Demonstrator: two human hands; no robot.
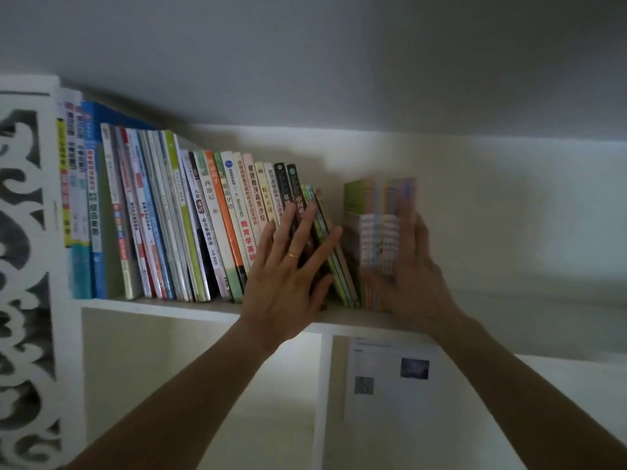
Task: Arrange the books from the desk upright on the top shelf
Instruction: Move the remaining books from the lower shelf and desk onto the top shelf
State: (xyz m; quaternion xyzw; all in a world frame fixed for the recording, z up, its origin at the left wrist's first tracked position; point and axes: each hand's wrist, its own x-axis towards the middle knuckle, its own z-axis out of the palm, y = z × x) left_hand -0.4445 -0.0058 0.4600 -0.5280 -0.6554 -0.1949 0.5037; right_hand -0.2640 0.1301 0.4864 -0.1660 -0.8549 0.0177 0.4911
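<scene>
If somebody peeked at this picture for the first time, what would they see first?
Probably the two hands reaching up in the middle. The left hand presses flat with spread fingers against the leaning row of books on the top shelf, while the right hand grips a blurry bundle of thin books just beside that row. At the far left, a carved white panel also stands out.

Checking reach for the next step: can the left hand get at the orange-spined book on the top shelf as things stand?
Probably yes. The left hand lies flat against the leaning books just right of the orange-spined book, whose spine faces out uncovered. The right hand grips a separate bundle of books, clear of that path.
</scene>
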